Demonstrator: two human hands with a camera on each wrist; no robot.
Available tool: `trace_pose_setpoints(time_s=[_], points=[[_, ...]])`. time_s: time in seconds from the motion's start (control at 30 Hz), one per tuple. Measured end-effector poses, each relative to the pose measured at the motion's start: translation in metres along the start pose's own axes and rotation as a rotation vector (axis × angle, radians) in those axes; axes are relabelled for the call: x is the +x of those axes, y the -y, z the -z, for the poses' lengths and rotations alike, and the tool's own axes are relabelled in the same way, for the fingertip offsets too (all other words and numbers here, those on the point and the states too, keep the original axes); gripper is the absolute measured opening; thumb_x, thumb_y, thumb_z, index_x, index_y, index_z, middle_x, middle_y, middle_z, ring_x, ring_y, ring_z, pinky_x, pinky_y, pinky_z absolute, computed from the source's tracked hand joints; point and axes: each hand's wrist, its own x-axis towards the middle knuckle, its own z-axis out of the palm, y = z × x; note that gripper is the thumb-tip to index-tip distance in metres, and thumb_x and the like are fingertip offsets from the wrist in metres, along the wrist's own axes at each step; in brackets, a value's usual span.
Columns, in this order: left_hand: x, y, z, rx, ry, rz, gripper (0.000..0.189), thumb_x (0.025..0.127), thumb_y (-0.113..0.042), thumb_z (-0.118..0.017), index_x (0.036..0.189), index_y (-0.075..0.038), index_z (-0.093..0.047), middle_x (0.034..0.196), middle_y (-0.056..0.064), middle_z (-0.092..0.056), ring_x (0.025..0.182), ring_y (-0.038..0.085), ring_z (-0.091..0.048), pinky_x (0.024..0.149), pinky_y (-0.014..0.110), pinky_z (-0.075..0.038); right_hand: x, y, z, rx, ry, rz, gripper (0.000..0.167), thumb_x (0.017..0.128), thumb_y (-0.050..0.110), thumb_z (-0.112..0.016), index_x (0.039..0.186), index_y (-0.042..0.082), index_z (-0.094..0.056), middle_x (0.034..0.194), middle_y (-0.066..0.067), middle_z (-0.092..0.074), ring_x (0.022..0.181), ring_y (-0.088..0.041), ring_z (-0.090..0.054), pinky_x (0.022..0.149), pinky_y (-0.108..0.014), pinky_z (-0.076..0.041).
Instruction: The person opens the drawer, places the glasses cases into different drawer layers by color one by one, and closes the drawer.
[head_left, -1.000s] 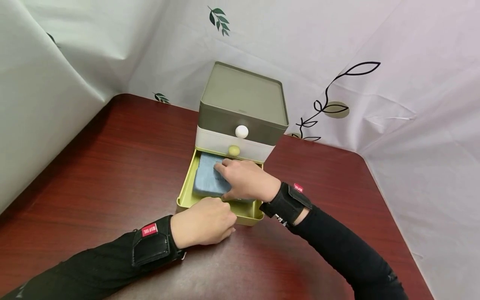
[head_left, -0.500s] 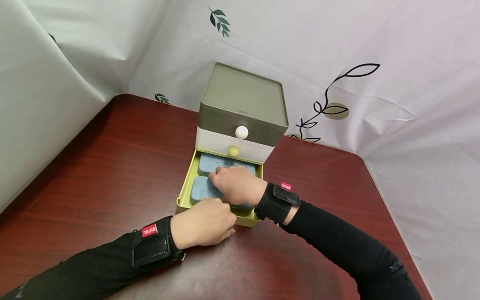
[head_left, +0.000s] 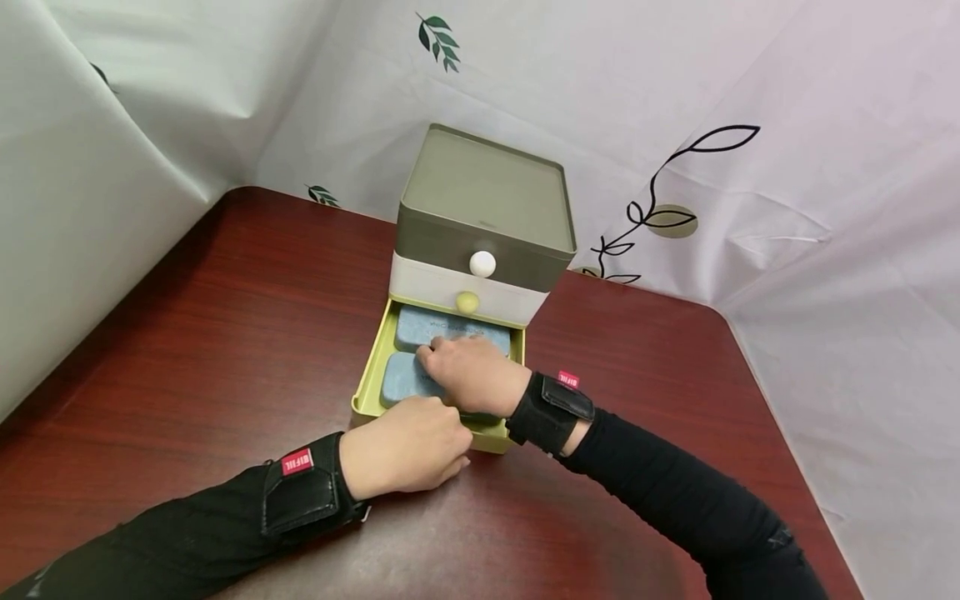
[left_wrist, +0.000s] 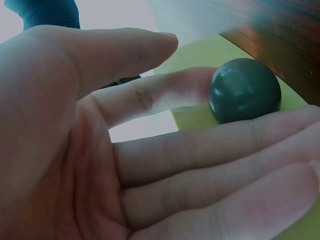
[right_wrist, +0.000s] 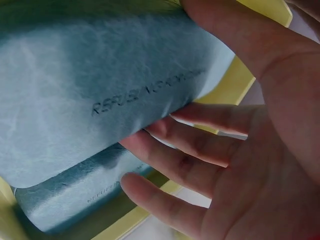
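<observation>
Two blue rectangular cases lie in the pulled-out yellow-green drawer [head_left: 367, 383], one behind the other. Over the front case [head_left: 403, 380] is my right hand [head_left: 476, 373]; the right wrist view shows its thumb at one long edge and fingertips at the opposite edge. That case [right_wrist: 100, 85] has dark lettering on its face. The rear case [head_left: 416, 327] shows beyond the knuckles. At the drawer front is my left hand [head_left: 405, 446]. In the left wrist view its fingers stretch past a dark green round knob [left_wrist: 245, 90], the index fingertip touching it and the thumb away from it.
Above the drawer rise a white drawer [head_left: 427, 279] with a yellow-green knob and a dark grey-green one [head_left: 435, 237] with a white knob. The unit stands on a reddish-brown table [head_left: 285, 333]. White patterned cloth [head_left: 337, 83] hangs close behind and at both sides.
My right hand has brought the held case down toward the front of the drawer, uncovering the rear case. It has barely moved in the last half second. The left hand stays put.
</observation>
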Motion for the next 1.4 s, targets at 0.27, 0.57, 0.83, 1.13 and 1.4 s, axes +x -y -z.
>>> trace_pose_setpoints(time_s=[0.27, 0.57, 0.83, 1.13, 1.4], points=[[0.000, 0.000, 0.001, -0.010, 0.003, -0.001, 0.027, 0.083, -0.031, -0.071, 0.063, -0.017, -0.062, 0.058, -0.001, -0.059, 0.055, 0.017, -0.059, 0.049, 0.032, -0.048, -0.011, -0.002, 0.009, 0.073, -0.072, -0.025, 0.057, 0.084, 0.039, -0.072, 0.133, 0.016, -0.053, 0.106, 0.000, -0.063, 0.090, -0.015, -0.063, 0.075, -0.035, -0.052], [0.002, 0.000, 0.003, -0.012, 0.024, 0.023, 0.028, 0.084, -0.033, -0.071, 0.063, -0.016, -0.063, 0.058, -0.001, -0.061, 0.053, 0.019, -0.059, 0.049, 0.032, -0.048, -0.053, -0.016, 0.037, 0.405, -0.255, -0.158, 0.069, 0.084, 0.053, -0.068, 0.141, 0.023, -0.046, 0.120, 0.005, -0.063, 0.101, -0.009, -0.063, 0.080, -0.033, -0.051], [0.002, 0.000, 0.003, -0.053, 0.029, 0.026, 0.026, 0.083, -0.031, -0.071, 0.064, -0.016, -0.063, 0.060, -0.002, -0.061, 0.054, 0.020, -0.059, 0.049, 0.033, -0.047, -0.085, -0.021, 0.040, 0.614, -0.407, -0.205, 0.060, 0.087, 0.051, -0.065, 0.141, 0.030, -0.046, 0.122, 0.012, -0.062, 0.110, -0.003, -0.058, 0.084, -0.030, -0.049], [0.001, 0.001, 0.003, -0.094, 0.057, 0.046, 0.026, 0.085, -0.030, -0.070, 0.065, -0.015, -0.063, 0.059, -0.001, -0.059, 0.055, 0.020, -0.060, 0.049, 0.034, -0.047, -0.104, -0.030, 0.037, 0.729, -0.540, -0.222, 0.053, 0.088, 0.044, -0.066, 0.138, 0.034, -0.048, 0.111, 0.012, -0.064, 0.105, -0.001, -0.058, 0.094, -0.032, -0.045], [0.001, 0.004, 0.006, -0.117, 0.089, 0.039, 0.028, 0.087, -0.030, -0.068, 0.064, -0.015, -0.060, 0.057, -0.002, -0.056, 0.053, 0.018, -0.057, 0.049, 0.032, -0.045, -0.114, -0.029, 0.038, 0.750, -0.578, -0.221, 0.052, 0.088, 0.041, -0.068, 0.136, 0.028, -0.051, 0.112, 0.013, -0.065, 0.107, 0.000, -0.059, 0.097, -0.033, -0.045]])
